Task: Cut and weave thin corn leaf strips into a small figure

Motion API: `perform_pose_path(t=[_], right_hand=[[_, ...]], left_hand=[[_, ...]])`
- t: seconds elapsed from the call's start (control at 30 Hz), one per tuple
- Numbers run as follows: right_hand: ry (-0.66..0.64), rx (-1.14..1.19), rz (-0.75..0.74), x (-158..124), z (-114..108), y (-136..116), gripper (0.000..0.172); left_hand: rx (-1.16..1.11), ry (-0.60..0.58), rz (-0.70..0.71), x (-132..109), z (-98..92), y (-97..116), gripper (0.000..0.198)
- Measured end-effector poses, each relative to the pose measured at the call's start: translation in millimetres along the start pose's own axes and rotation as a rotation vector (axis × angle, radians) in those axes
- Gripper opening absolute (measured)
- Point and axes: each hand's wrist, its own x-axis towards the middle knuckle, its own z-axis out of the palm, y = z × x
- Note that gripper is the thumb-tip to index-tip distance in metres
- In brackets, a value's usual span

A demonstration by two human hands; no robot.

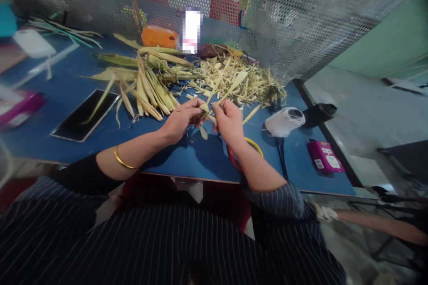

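In the head view, both of my hands meet over the near middle of the table. Fingers of my left hand (182,121) are closed on pale green corn husk strips (203,132), one end of which hangs below. Beside it, my right hand (231,122) pinches the same bundle, and a long husk blade (236,83) sticks up and away from between the hands. How the strips cross inside my fingers is partly hidden. Just beyond my left hand lies a pile of whole corn husks (150,82). A heap of shredded husk scraps (230,73) spreads behind my right hand.
A black smartphone (86,115) lies left, a husk strip across it. Rightward are a white thread cone (284,121), a black cylinder (319,115) and a purple box (326,156). A red-yellow ring (254,144) is under my right forearm. An orange pouch (158,36) sits before the mesh partition (301,22).
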Motion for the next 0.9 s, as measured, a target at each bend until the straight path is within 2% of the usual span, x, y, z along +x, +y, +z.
perform_pose_path(t=[0.07, 0.17, 0.37, 0.47, 0.6, 0.67, 0.77, 0.9], right_hand=[[-0.074, 0.041, 0.082, 0.9, -0.6, -1.0, 0.027], [-0.155, 0.103, 0.179, 1.8, -0.3, -3.5, 0.025], [-0.140, 0.165, 0.198, 0.7, 0.0, -7.9, 0.026], [-0.158, 0.207, 0.100, -1.7, -6.5, -11.3, 0.015], [-0.399, 0.256, -0.133, -4.3, -18.1, -14.7, 0.019], [-0.460, 0.205, -0.260, -4.2, -21.3, -14.0, 0.021], [-0.375, 0.020, -0.445, -2.7, -22.3, -11.2, 0.017], [-0.083, -0.141, -0.624, -0.4, -21.6, -10.6, 0.015]], left_hand=[[-0.011, -0.032, -0.034, 0.3, -0.7, 1.5, 0.009], [0.049, -0.018, -0.050, -0.8, 0.6, 2.8, 0.011], [0.174, 0.123, 0.039, -1.5, 1.8, 4.3, 0.022], [0.180, 0.188, 0.070, 2.8, -3.8, 4.5, 0.023], [0.188, 0.245, 0.101, 7.9, -11.3, 4.7, 0.023], [0.191, 0.244, 0.108, 8.0, -11.9, 5.2, 0.023], [0.205, 0.192, 0.109, 5.3, -9.9, 5.6, 0.023], [0.263, 0.008, 0.107, 0.7, -7.0, 5.6, 0.021]])
